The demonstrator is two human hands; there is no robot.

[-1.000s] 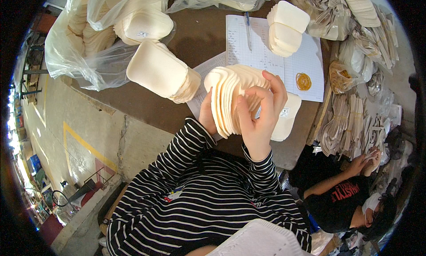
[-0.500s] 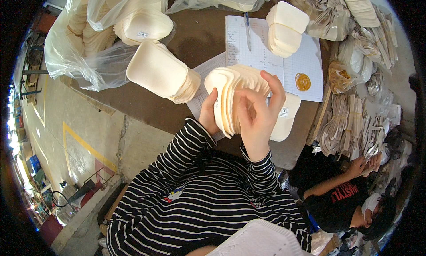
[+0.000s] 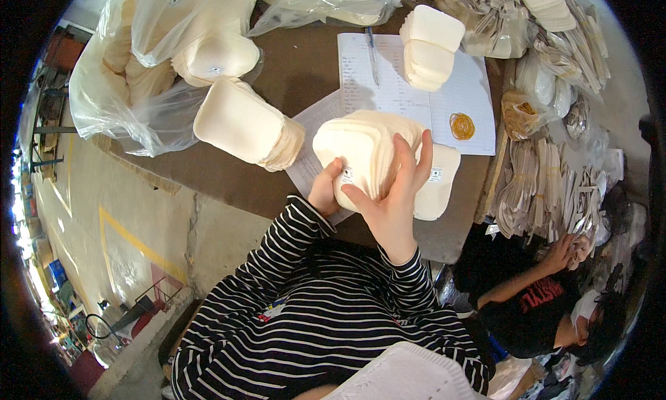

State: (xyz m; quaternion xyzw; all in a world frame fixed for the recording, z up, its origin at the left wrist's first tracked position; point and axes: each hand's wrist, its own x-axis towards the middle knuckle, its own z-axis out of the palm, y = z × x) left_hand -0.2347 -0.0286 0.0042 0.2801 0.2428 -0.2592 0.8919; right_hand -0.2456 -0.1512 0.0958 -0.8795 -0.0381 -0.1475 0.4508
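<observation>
Between my hands is a thick stack of cream-coloured, soft-looking shaped pads (image 3: pixel 361 140), with a small printed label on the top one. My left hand (image 3: pixel 325 187) grips the stack's left side, its thumb on the top pad and its other fingers hidden beneath. On the right, my right hand (image 3: pixel 399 199) holds the stack with the thumb on the near face and the fingers along the layered edge. A single labelled pad (image 3: pixel 436 192) lies on the table just right of that hand. To the left a banded-looking stack of pads (image 3: pixel 239 123) leans over.
An open notebook (image 3: pixel 458 81) carries a pen (image 3: pixel 373 57), a pad stack (image 3: pixel 431 46) and yellow rubber bands (image 3: pixel 462 126). Plastic bags (image 3: pixel 159 109) of pads fill the far left. At right are bundled strips (image 3: pixel 531 192) and a co-worker's hand (image 3: pixel 562 251).
The stack's edges, fanned apart before, now sit closer together, and its labelled face shows more. My right thumb has come down onto the near face. The view has shifted slightly.
</observation>
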